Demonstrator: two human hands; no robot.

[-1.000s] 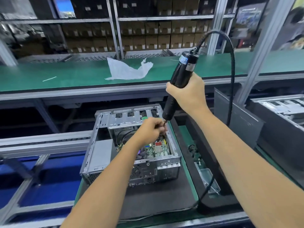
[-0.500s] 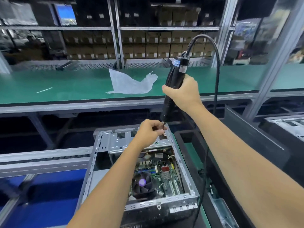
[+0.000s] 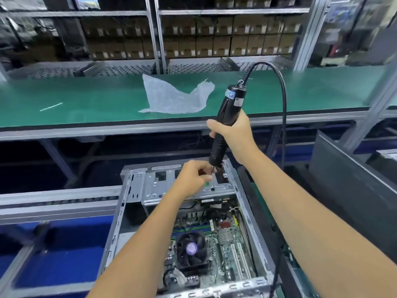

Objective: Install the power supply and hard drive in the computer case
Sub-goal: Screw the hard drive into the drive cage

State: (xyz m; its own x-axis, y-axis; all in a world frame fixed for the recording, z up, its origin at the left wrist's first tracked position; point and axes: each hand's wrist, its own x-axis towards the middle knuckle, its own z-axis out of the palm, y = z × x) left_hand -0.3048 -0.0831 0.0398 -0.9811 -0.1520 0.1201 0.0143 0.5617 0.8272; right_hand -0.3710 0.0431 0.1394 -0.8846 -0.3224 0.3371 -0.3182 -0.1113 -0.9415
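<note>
Electric screwdriver (image 3: pixel 225 123) is gripped in right hand (image 3: pixel 234 134), long axis near-upright, tip down at far right of computer case (image 3: pixel 133 190). Bit tip is pinched by left hand (image 3: pixel 193 179), likely seating a screw; screw can't be made out.

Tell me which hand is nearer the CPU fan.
Left. The left hand pinches at the screwdriver tip, above the CPU fan; the right hand grips the screwdriver higher up.

Bright, even overhead light washes the green matted surface (image 3: pixel 90 97), leaving a soft sheen along its near half. Beneath it the space falls into deep shadow. Wide-angle distortion bows the grey metal shelf posts (image 3: pixel 305 33) at the frame edges, and the brown cardboard boxes (image 3: pixel 214 46) behind are blurred.
</note>
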